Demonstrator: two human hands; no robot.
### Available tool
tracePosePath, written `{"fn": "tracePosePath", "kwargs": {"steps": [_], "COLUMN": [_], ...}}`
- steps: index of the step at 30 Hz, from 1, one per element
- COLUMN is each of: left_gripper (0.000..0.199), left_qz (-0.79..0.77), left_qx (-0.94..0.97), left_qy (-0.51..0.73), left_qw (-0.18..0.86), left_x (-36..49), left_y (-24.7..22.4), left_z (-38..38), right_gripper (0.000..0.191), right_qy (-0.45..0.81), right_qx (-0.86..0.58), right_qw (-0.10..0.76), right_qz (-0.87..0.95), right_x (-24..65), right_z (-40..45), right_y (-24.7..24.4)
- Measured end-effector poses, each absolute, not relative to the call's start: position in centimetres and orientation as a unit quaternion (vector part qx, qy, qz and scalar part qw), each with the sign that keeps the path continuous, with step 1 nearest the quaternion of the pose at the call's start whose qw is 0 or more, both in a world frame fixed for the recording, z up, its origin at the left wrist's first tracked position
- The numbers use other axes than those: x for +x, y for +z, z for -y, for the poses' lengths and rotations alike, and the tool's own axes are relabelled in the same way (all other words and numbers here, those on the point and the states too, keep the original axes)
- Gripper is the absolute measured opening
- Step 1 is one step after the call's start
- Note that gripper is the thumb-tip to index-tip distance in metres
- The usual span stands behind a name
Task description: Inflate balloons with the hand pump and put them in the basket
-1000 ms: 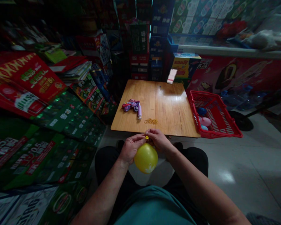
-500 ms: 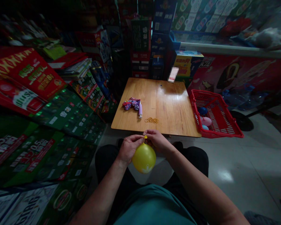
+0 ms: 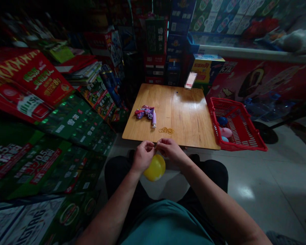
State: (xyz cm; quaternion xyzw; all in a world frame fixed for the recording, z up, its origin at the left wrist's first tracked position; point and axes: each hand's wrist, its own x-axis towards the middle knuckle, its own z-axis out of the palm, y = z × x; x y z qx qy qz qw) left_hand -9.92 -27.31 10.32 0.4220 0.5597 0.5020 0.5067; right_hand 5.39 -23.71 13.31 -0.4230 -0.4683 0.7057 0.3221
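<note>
A small inflated yellow balloon [image 3: 156, 168] hangs below my two hands, just off the table's near edge. Both my left hand [image 3: 144, 156] and my right hand [image 3: 170, 149] are closed at its neck, fingertips nearly touching; the neck itself is mostly hidden by the fingers. On the wooden table [image 3: 186, 115] lies a loose pile of tan rubber bands [image 3: 166, 130]. Left of it is a purple pump-like tube [image 3: 154, 119], beside a bunch of purple and red wrapped items [image 3: 144, 112].
A red basket [image 3: 244, 131] right of the table holds a blue balloon [image 3: 222, 120], a pink balloon [image 3: 225, 132] and a light blue one. Green cartons [image 3: 73, 119] are stacked at the left. Boxes and a freezer [image 3: 244, 51] stand behind the table.
The balloon has swung slightly left and up, and its yellow mouth is now covered by fingers. My left hand has turned, with its fingers curled more.
</note>
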Motion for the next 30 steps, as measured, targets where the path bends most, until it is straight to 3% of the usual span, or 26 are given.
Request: {"fn": "tracePosePath", "kwargs": {"steps": [8,15,23,30], "left_gripper": [0.036,0.027,0.019,0.021], "left_qz": [-0.566,-0.492,-0.455,-0.469], "left_qx": [0.386,0.349,0.463,0.527], "left_qy": [0.550,0.587,0.491,0.426], "left_qw": [0.478,0.539,0.581,0.566], "left_x": [-10.4,-9.9,-11.5,-11.5], "left_y": [10.0,10.3,10.7,11.6], "left_z": [26.6,27.3,28.1,27.8], "right_gripper": [0.012,0.017,0.013,0.008], "right_qy": [0.612,0.713,0.796,0.793], "right_qx": [-0.518,-0.487,-0.444,-0.432], "right_qw": [0.311,0.255,0.202,0.233], "right_qz": [0.510,0.435,0.359,0.361], "right_x": [5.5,6.2,6.6,6.3], "right_z": [23.9,23.2,23.0,23.6], "right_y": [13.7,12.5,12.9,12.2]}}
